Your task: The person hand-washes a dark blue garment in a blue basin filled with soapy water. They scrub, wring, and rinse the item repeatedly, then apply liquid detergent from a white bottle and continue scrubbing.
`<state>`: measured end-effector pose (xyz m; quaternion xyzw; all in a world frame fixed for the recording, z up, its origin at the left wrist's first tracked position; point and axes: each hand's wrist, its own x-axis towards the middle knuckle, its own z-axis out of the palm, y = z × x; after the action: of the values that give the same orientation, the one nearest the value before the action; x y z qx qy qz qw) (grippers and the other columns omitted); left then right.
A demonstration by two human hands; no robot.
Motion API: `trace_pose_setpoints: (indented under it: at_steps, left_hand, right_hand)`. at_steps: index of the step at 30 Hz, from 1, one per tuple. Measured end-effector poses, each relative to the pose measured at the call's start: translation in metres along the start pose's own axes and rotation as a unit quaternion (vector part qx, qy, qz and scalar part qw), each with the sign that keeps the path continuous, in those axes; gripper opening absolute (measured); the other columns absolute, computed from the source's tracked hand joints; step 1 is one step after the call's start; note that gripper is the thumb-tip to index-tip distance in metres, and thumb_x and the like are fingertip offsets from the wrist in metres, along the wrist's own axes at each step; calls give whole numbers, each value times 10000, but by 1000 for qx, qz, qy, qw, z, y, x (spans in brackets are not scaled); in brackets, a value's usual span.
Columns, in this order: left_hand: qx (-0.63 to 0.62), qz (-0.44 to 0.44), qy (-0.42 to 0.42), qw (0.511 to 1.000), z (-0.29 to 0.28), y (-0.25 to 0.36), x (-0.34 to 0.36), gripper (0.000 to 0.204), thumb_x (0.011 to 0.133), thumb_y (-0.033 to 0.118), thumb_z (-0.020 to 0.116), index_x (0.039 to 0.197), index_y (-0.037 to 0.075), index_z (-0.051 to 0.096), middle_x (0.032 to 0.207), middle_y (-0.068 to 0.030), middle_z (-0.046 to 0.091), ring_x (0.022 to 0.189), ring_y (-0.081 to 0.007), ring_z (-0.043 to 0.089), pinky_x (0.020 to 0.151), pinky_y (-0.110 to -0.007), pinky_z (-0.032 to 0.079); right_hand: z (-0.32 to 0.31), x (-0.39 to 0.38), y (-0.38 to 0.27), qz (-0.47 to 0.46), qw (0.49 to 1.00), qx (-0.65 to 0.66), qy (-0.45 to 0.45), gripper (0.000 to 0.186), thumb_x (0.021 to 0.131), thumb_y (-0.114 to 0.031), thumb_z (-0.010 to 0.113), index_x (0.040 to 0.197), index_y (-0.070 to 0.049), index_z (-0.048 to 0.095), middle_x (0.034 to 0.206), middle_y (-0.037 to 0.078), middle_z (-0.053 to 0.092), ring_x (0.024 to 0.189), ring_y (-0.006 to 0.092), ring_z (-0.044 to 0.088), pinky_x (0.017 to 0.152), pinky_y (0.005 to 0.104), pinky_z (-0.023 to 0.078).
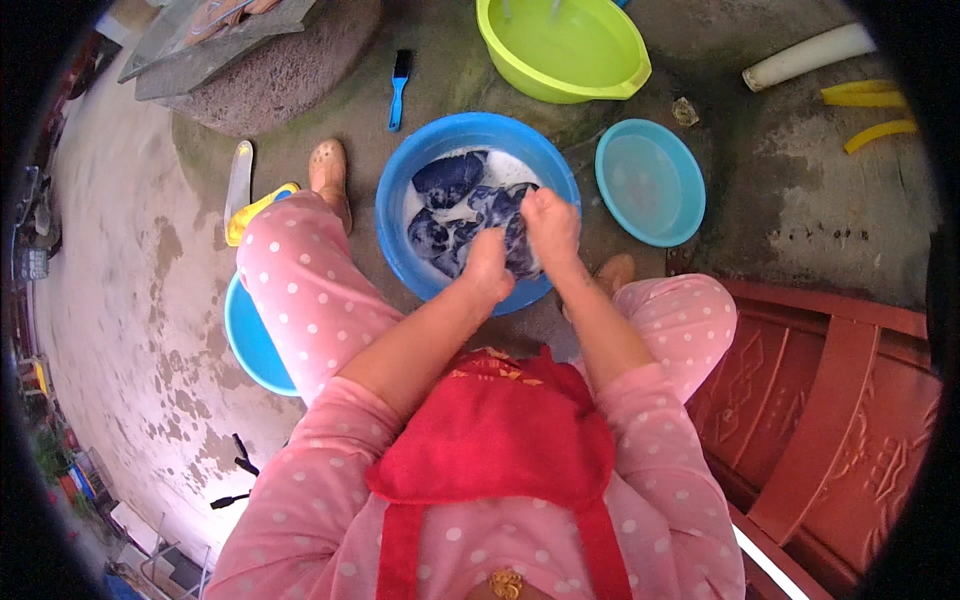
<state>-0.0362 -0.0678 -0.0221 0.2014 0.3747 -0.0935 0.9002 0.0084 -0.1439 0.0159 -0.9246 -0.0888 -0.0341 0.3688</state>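
A blue basin [400,250] between my feet holds dark navy cloth [448,182] in white suds. My left hand [488,262] is in the lower right part of the basin, fingers closed on the wet cloth. My right hand [550,228] is higher and further right, closed on the same cloth near the basin's right side. The cloth bunches between and beneath both hands; some fingertips are hidden.
A blue brush [398,95] lies beyond the basin, near a lime-green basin [563,65]. A light-blue basin [650,180] stands right, another [255,335] left. A yellow-and-grey tool [240,205], stone slab [250,95], white pipe [808,58] and red metal panel [810,420] surround me.
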Motion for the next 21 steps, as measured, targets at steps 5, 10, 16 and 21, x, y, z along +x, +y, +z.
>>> trace_pose_setpoints:
  at_steps: [5, 10, 16, 21]
  left_hand:
    - [-125, -213, -395, 885, -27, 46, 2, 301, 793, 330, 467, 886, 86, 617, 891, -110, 641, 845, -281, 599, 778, -410, 476]
    - [-2, 10, -25, 1000, 12, 11, -18, 339, 825, 325, 409, 916, 66, 609, 944, -139, 633, 853, -279, 603, 814, -442, 473]
    - [-134, -148, -243, 949, -40, 38, 9, 249, 800, 290, 459, 820, 79, 591, 812, -89, 620, 734, -247, 591, 728, -400, 482]
    - [75, 29, -10, 997, 10, 21, -18, 291, 832, 246, 422, 983, 65, 594, 953, -79, 643, 858, -253, 615, 823, -419, 473]
  right_hand:
    - [0, -48, -48, -160, 983, 87, -9, 252, 823, -258, 569, 646, -80, 550, 657, 169, 581, 576, 363, 567, 536, 455, 442]
    - [2, -1, -1, 44, 999, 17, 13, 152, 822, -204, 554, 721, -100, 597, 676, 162, 591, 593, 348, 583, 551, 427, 463]
    - [10, -48, -39, -193, 970, 150, -5, 159, 770, -248, 591, 743, -91, 604, 723, 178, 606, 637, 360, 587, 584, 444, 462]
    - [10, -3, 19, 87, 996, -26, -5, 225, 825, -266, 578, 775, -46, 575, 692, 162, 575, 702, 334, 587, 694, 429, 465]
